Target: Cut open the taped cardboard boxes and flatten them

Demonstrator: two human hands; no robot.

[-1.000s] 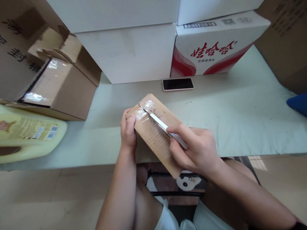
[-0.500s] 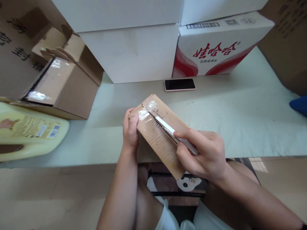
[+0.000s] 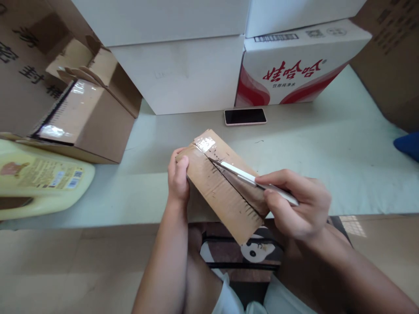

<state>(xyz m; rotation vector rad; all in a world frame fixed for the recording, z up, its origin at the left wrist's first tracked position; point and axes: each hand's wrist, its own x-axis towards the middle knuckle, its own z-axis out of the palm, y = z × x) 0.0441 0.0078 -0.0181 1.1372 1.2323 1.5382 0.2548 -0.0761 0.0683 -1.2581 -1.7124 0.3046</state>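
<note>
Left hand (image 3: 179, 179), thumb and fingers clamping brown oblong cardboard box (image 3: 218, 187) over green cloth-covered tabletop (image 3: 131, 198) near edge; right hand (image 3: 300, 205) thumb and forefinger pinching slim white-handled knife (image 3: 240, 172).

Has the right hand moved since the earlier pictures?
Yes: judged against the phone, the right hand has shifted to the person's right, taking the knife along.

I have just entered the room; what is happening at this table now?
A person's left hand grips one end of a cardboard box, while the right hand holds a white-handled knife. The blade tip is at the dark seam, near clear tape. A phone lies on the table in front of white boxes.
</note>
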